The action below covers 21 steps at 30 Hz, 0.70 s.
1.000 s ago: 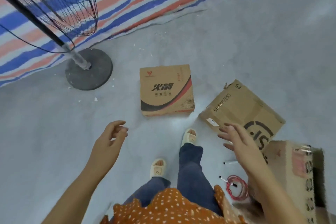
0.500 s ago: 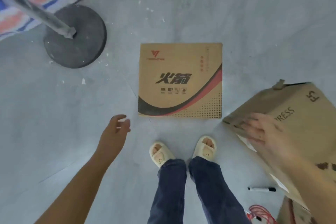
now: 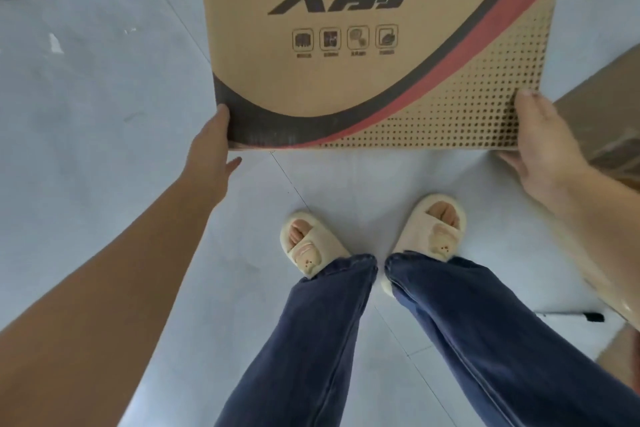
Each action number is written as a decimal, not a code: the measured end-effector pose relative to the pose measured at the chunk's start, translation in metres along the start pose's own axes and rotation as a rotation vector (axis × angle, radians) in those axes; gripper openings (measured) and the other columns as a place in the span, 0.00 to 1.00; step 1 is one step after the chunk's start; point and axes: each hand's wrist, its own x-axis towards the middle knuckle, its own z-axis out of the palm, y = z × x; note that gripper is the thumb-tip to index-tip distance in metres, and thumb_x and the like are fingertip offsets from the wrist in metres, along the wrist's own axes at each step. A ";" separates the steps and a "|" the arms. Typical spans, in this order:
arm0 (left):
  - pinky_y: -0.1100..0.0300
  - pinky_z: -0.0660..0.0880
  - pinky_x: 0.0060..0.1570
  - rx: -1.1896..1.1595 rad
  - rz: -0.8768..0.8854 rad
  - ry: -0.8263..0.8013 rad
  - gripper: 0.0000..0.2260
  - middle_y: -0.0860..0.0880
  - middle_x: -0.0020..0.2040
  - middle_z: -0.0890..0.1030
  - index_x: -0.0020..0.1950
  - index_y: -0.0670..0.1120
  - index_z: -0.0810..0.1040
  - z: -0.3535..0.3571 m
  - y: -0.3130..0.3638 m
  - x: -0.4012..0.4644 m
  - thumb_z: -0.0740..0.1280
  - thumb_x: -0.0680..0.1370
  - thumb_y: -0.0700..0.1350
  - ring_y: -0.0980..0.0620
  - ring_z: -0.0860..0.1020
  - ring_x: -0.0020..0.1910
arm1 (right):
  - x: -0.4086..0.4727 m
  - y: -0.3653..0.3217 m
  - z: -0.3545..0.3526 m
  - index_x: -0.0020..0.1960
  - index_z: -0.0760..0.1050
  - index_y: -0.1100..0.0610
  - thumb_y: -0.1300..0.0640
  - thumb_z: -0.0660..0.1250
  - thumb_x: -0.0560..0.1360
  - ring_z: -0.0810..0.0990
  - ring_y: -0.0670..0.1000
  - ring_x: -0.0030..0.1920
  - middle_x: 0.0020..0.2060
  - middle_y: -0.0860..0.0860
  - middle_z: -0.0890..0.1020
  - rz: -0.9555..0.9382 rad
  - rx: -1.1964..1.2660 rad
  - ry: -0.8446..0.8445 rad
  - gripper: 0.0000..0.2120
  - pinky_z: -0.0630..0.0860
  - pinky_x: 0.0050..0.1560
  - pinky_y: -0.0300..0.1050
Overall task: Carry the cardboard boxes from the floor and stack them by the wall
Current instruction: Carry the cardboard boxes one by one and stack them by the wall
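Step in hand: gripping the printed cardboard box at 12 o'clock. Left hand and right hand pinch its near corners, fingers tucked beneath. Next: lift level.

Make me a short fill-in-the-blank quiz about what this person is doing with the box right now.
1. The printed box is held at its near corners by ____ hands.
2. The left hand is at the corner where the print is ____.
3. The right hand is at the corner printed with ____.
4. On the feet are cream ____.

Missing words: two; black; dots; slippers
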 end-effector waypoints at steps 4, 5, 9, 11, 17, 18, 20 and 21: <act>0.45 0.63 0.69 -0.041 0.009 -0.067 0.22 0.57 0.61 0.69 0.73 0.53 0.61 0.003 0.000 -0.004 0.55 0.81 0.58 0.53 0.67 0.66 | -0.004 -0.010 0.001 0.67 0.70 0.46 0.47 0.51 0.82 0.77 0.49 0.60 0.59 0.46 0.80 0.013 0.016 -0.029 0.16 0.69 0.67 0.58; 0.44 0.64 0.68 -0.054 0.018 -0.068 0.21 0.57 0.61 0.69 0.73 0.54 0.62 0.001 0.005 -0.009 0.56 0.81 0.58 0.53 0.67 0.67 | -0.009 -0.016 -0.001 0.65 0.71 0.45 0.47 0.51 0.82 0.78 0.50 0.60 0.58 0.46 0.81 0.014 0.011 -0.041 0.15 0.68 0.67 0.61; 0.43 0.71 0.59 -0.164 0.046 -0.087 0.10 0.62 0.60 0.72 0.61 0.60 0.70 -0.018 0.038 -0.047 0.58 0.80 0.57 0.57 0.70 0.61 | -0.047 -0.053 -0.016 0.61 0.75 0.41 0.48 0.53 0.82 0.82 0.50 0.55 0.54 0.45 0.83 -0.027 0.069 -0.079 0.14 0.77 0.55 0.60; 0.44 0.73 0.54 -0.198 0.066 -0.096 0.07 0.63 0.57 0.73 0.56 0.62 0.71 -0.031 0.058 -0.076 0.59 0.80 0.58 0.58 0.72 0.57 | -0.072 -0.076 -0.021 0.65 0.73 0.44 0.48 0.54 0.82 0.83 0.50 0.53 0.55 0.45 0.83 -0.032 0.113 -0.091 0.15 0.82 0.45 0.56; 0.36 0.72 0.57 -0.208 0.033 -0.084 0.11 0.55 0.64 0.72 0.58 0.59 0.72 -0.089 0.091 -0.178 0.58 0.80 0.60 0.48 0.69 0.65 | -0.166 -0.139 -0.039 0.62 0.75 0.41 0.45 0.59 0.80 0.83 0.48 0.49 0.50 0.44 0.85 0.028 0.037 -0.098 0.13 0.79 0.37 0.55; 0.36 0.72 0.57 -0.211 0.021 -0.066 0.12 0.53 0.65 0.71 0.60 0.57 0.72 -0.100 0.091 -0.199 0.57 0.80 0.59 0.47 0.69 0.65 | -0.184 -0.148 -0.043 0.62 0.75 0.41 0.45 0.58 0.80 0.83 0.48 0.49 0.50 0.44 0.85 0.034 0.015 -0.101 0.12 0.79 0.37 0.53; 0.37 0.73 0.56 -0.237 -0.003 -0.027 0.13 0.51 0.65 0.71 0.61 0.55 0.71 -0.120 0.090 -0.244 0.57 0.81 0.59 0.46 0.69 0.64 | -0.223 -0.167 -0.049 0.62 0.74 0.42 0.46 0.57 0.81 0.82 0.50 0.50 0.49 0.44 0.84 0.036 -0.020 -0.108 0.12 0.79 0.39 0.54; 0.37 0.73 0.56 -0.253 -0.005 -0.013 0.13 0.51 0.64 0.72 0.62 0.55 0.70 -0.129 0.088 -0.262 0.57 0.81 0.58 0.46 0.70 0.64 | -0.238 -0.175 -0.051 0.61 0.75 0.42 0.47 0.57 0.81 0.83 0.49 0.49 0.47 0.43 0.85 0.027 -0.027 -0.105 0.12 0.80 0.37 0.53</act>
